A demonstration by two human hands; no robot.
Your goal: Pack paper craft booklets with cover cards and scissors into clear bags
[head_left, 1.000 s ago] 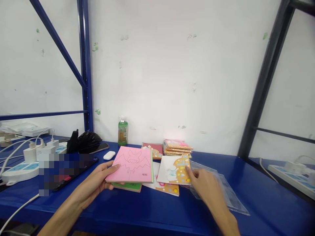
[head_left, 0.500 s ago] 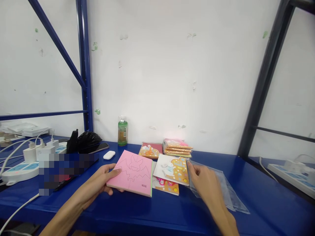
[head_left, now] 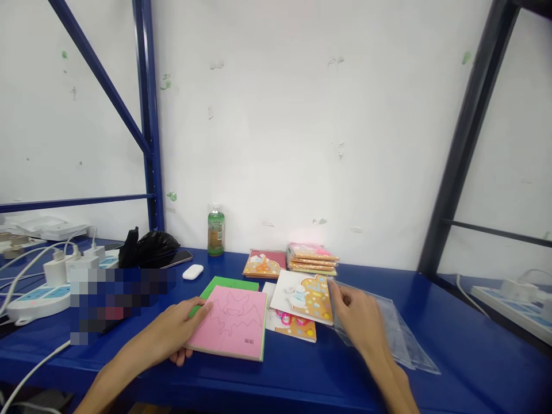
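My left hand point(head_left: 183, 325) grips the left edge of a square pink paper pad point(head_left: 237, 322), thumb on top and fingers beneath. A bat outline is drawn on the pad. Green paper point(head_left: 235, 283) sticks out behind its top edge. My right hand point(head_left: 357, 313) is closed in a pinch over a clear plastic bag point(head_left: 397, 333), its fingertips hidden. Against those fingers lies the right edge of a white-and-orange card point(head_left: 306, 296). Under that card, a second card point(head_left: 297, 328) with pink rings shows partly.
Behind lie a red-and-orange packet point(head_left: 265, 264) and a stack of packets point(head_left: 313, 259). A green-labelled bottle point(head_left: 216, 230) stands by the wall. White earbud case point(head_left: 192, 272), phone point(head_left: 176, 260), black plastic bag point(head_left: 157, 248) and power strip point(head_left: 38, 302) are on the left.
The pink pad has come down and slightly toward me with my left hand. Green paper now shows beyond its top edge. My right hand stays almost in place.
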